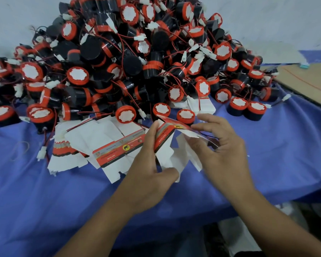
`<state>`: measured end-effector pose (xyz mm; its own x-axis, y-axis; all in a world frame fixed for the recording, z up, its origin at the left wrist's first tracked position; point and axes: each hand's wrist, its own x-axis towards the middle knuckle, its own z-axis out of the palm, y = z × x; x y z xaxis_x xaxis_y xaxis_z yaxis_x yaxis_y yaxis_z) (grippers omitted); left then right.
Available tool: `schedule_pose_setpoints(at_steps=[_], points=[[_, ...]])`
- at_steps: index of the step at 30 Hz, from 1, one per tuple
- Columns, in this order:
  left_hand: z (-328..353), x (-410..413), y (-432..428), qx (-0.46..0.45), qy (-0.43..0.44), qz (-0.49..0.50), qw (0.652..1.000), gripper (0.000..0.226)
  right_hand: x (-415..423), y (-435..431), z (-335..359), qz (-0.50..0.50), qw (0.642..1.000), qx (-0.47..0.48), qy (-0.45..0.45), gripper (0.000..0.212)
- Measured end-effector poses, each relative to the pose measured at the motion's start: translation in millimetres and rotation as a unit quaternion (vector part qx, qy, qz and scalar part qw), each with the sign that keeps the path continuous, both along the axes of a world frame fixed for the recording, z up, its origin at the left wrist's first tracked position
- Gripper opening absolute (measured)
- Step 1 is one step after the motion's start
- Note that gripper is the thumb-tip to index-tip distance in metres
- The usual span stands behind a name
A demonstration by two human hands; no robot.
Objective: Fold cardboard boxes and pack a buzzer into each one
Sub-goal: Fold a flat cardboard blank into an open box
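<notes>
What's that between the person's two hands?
A half-opened box, red print with white flaps, seen in the head view. The left hand pinches its folded edge, and the right hand holds its other side.

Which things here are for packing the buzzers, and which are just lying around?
For the job:
the half-folded box, held in the left hand and right hand
the flat boxes
the buzzer pile

Just lying about:
the brown board
the small teal thing
the white sheet
</notes>
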<state>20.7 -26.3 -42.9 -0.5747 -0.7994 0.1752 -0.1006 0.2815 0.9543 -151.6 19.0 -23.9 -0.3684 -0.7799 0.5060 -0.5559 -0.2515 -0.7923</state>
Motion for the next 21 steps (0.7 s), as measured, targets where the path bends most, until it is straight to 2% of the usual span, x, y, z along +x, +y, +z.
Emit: schedule_pose_setpoints(at_steps=[2,5,7,9,10,12,13,18,21], points=[[1.0,-4.1,-0.4,0.017,0.029,0.019,0.999,0.093,7.3,0.4,-3.5,0.005,0.993,0.007,-0.120,0.044],[2.9,-6.8,0.0,0.016,0.054,0.030,0.998,0.085,16.4,-1.6,-6.2,-0.007,0.952,0.033,-0.305,0.076],[2.2,-9.4,3.5,0.019,0.069,0.035,0.997,0.083,20.8,-3.6,-8.5,0.020,0.902,0.038,-0.430,0.088],[0.4,-13.0,7.3,0.021,0.074,0.040,0.996,0.084,22.9,-4.8,-11.0,0.079,0.849,0.042,-0.520,0.080],[-0.5,-13.8,7.7,0.024,0.077,0.044,0.996,0.085,24.4,-4.4,-10.3,0.109,0.844,0.044,-0.523,0.070],[-0.9,-12.7,5.3,0.036,0.080,0.046,0.995,0.089,23.8,-5.4,-9.5,0.147,0.856,0.046,-0.493,0.048],[-0.8,-10.9,3.1,0.041,0.075,0.041,0.995,0.091,21.4,-6.4,-9.3,0.157,0.866,0.041,-0.473,0.045],[0.0,0.6,-6.5,0.048,0.050,-0.039,0.997,0.101,13.0,-5.8,-7.7,0.162,0.941,0.015,-0.296,0.055],[2.7,1.0,-7.4,-0.027,0.017,0.020,0.999,0.078,12.6,-6.0,-12.9,0.128,0.972,0.026,-0.193,0.052]])
